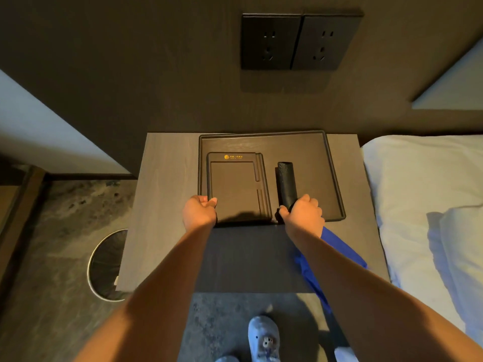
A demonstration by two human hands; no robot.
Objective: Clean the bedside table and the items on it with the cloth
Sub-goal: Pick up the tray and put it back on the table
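**Both hands down at the tray's near edge**

Left hand [200, 211] pinches the pad holder [235, 189] inside the tray [337, 178]. Right hand [304, 212] grips the remote [286, 181] beside it, blue cloth [339, 246] trailing under the wrist (idle). Best lift the items out, then wipe the table [162, 205].

tray [313, 150] with pad holder [235, 186], remote [286, 181] on bedside table [162, 205]; blue cloth [339, 244] front-right

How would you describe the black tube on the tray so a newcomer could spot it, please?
Find the grey wooden bedside table, then the black rectangular tray on it. Inside, right of the flat black pad holder with the gold logo, lies the textured black cylinder, its near end gripped by the right hand. It alone is round and narrow.
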